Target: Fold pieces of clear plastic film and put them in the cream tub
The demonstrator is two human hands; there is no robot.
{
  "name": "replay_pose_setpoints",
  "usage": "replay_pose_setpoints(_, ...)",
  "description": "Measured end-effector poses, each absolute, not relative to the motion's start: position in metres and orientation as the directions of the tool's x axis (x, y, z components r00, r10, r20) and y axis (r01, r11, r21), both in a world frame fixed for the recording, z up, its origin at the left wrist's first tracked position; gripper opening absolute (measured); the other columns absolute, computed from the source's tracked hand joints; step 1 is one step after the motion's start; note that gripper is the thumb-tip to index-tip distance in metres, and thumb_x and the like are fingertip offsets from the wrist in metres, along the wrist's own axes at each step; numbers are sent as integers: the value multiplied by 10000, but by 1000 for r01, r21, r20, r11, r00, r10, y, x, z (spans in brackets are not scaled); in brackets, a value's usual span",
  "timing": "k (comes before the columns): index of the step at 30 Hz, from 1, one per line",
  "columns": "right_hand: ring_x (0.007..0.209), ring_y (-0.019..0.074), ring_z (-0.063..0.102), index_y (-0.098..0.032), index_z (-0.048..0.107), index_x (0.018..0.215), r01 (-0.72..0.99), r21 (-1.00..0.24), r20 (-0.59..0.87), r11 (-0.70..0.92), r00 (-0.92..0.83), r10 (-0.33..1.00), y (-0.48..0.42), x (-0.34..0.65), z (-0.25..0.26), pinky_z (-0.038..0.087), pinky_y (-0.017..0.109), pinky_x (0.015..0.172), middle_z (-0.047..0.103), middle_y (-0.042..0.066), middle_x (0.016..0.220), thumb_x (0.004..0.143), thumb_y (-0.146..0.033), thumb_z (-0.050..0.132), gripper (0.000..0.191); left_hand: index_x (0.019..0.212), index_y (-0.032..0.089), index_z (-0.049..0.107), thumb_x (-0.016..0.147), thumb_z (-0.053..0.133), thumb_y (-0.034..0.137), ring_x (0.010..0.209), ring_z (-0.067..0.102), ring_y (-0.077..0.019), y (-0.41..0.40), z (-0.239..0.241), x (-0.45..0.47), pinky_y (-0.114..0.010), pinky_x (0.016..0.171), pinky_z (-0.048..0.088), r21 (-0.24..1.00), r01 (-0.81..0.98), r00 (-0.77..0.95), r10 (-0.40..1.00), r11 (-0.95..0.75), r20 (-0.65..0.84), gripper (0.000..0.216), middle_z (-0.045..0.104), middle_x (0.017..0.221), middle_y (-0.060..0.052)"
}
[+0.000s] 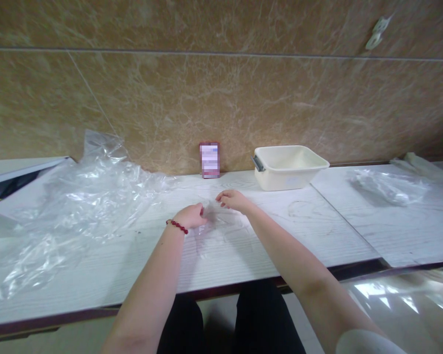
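Note:
A small clear plastic bag [216, 228] lies flat on the white table [243, 260] in front of me. My left hand [190, 215], with a red bead bracelet at the wrist, pinches the bag's near left edge. My right hand [233, 199] grips the bag's far edge with curled fingers. The film between the two hands is thin and hard to make out.
A large heap of crumpled clear plastic [81, 206] covers the table's left part. A cream tub [286, 166] and a small card [209, 160] stand by the marble wall. More clear plastic [389, 187] lies at the right, and a sheet [402, 300] hangs at lower right.

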State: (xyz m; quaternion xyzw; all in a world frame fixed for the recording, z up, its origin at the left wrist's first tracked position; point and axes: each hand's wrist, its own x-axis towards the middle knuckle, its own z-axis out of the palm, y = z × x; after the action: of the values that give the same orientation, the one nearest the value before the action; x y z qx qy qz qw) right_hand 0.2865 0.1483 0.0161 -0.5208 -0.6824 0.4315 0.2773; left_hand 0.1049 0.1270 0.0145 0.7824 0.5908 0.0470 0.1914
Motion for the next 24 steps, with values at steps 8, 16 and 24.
replay_pose_setpoints(8, 604, 75, 526, -170, 624, 761, 620, -739, 76, 263, -311, 947, 141, 281, 3, 386, 172, 569, 618, -1, 686, 696, -251, 515, 150, 627, 208, 503, 593, 490, 533, 544, 506, -160, 127, 24, 90, -246, 478, 326, 427, 877, 319, 931, -220, -177, 327, 570, 592, 1)
replay_pose_setpoints(16, 602, 69, 510, -205, 622, 811, 617, -704, 173, 352, -332, 927, 144, 264, -5, 383, 165, 585, 608, -24, 701, 681, -190, 521, 166, 819, 227, 551, 658, 457, 383, 578, 520, -152, 141, 21, 64, -238, 531, 365, 463, 877, 204, 972, -128, -118, 243, 578, 643, -1)
replay_pose_setpoints(24, 628, 77, 543, -186, 606, 845, 566, -713, 239, 414, -359, 902, 146, 259, -13, 401, 166, 610, 618, -7, 717, 690, -147, 502, 191, 1001, 265, 577, 645, 508, 340, 839, 521, -185, 149, 9, 70, -282, 779, 382, 476, 826, 347, 938, -302, -9, 370, 575, 887, -43)
